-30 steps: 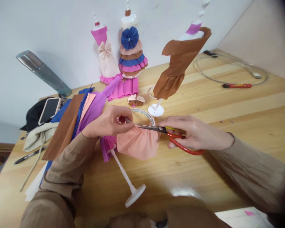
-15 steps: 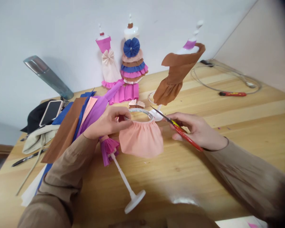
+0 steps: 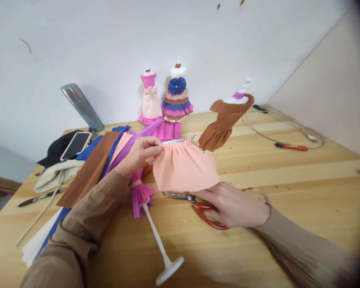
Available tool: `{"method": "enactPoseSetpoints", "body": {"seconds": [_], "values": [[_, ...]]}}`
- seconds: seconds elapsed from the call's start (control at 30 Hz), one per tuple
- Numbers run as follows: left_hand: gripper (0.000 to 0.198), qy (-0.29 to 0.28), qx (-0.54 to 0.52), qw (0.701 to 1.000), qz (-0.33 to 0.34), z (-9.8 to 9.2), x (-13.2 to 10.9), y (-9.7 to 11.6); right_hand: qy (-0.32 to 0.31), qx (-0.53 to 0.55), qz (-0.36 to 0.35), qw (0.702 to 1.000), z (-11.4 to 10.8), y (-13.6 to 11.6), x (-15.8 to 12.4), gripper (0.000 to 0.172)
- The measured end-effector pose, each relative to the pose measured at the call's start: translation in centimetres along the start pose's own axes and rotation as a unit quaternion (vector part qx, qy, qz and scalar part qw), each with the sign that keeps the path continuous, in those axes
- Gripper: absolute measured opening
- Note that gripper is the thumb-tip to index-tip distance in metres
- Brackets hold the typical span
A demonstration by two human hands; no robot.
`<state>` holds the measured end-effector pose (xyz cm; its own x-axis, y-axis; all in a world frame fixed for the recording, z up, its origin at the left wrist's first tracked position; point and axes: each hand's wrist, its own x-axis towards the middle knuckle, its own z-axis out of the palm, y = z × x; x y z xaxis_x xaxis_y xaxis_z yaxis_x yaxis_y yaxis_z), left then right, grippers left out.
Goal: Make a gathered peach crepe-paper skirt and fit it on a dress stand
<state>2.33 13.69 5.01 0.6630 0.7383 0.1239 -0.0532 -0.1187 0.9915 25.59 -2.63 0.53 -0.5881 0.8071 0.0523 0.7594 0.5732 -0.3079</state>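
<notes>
My left hand (image 3: pixel 145 154) pinches the upper left edge of a peach gathered doll skirt (image 3: pixel 184 166), which hangs spread out. A white printed strip (image 3: pixel 175 141) runs along its gathered top. My right hand (image 3: pixel 229 204) is below the skirt's lower right edge, with its fingers around red-handled scissors (image 3: pixel 208 218). The dark blades point left. Just under my left hand lies a small mannequin stand (image 3: pixel 157 236), tilted over, with a magenta and purple pleated outfit (image 3: pixel 141 190) on it.
Dressed mannequins stand by the wall: a pink-and-cream one (image 3: pixel 151 98), a ruffled one (image 3: pixel 177 100), and a leaning brown one (image 3: pixel 225 120). Fabric pieces (image 3: pixel 90 170), a phone (image 3: pixel 75 146) and a bottle (image 3: pixel 82 106) are left. A red-handled tool (image 3: pixel 291 147) lies right, near a cable (image 3: pixel 310 134).
My right hand has moved down and left with the scissors, from beside the skirt to below it. The skirt is turned, so its front faces up more broadly. The view has tilted upward.
</notes>
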Motion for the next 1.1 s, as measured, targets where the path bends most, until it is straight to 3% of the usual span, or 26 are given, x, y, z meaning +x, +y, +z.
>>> {"method": "enactPoseSetpoints", "body": {"seconds": [0.2,0.4,0.53,0.6,0.8,1.1], "values": [[0.019,0.008,0.009,1.000,0.026,-0.2,-0.1,0.3,-0.025,-0.100,0.041,0.994,0.2,-0.6,0.1,0.044],[0.022,0.061,-0.003,0.994,0.091,0.0,-0.8,2.0,-0.044,-0.097,0.075,0.991,-0.4,-1.6,0.0,0.040],[0.025,0.091,-0.027,0.987,0.131,0.3,-1.5,3.7,0.019,-0.058,0.054,0.997,0.1,-1.6,0.8,0.037],[0.027,0.093,-0.037,0.984,0.145,0.4,-1.8,4.3,0.052,-0.044,0.049,0.997,0.6,-1.4,1.6,0.043],[0.028,0.082,-0.040,0.983,0.162,0.6,-2.5,5.0,0.027,-0.013,0.022,0.999,1.7,-0.4,3.8,0.039],[0.029,0.046,-0.038,0.985,0.160,0.9,-2.6,4.6,0.096,-0.005,-0.034,0.995,2.6,0.3,3.6,0.027]]}}
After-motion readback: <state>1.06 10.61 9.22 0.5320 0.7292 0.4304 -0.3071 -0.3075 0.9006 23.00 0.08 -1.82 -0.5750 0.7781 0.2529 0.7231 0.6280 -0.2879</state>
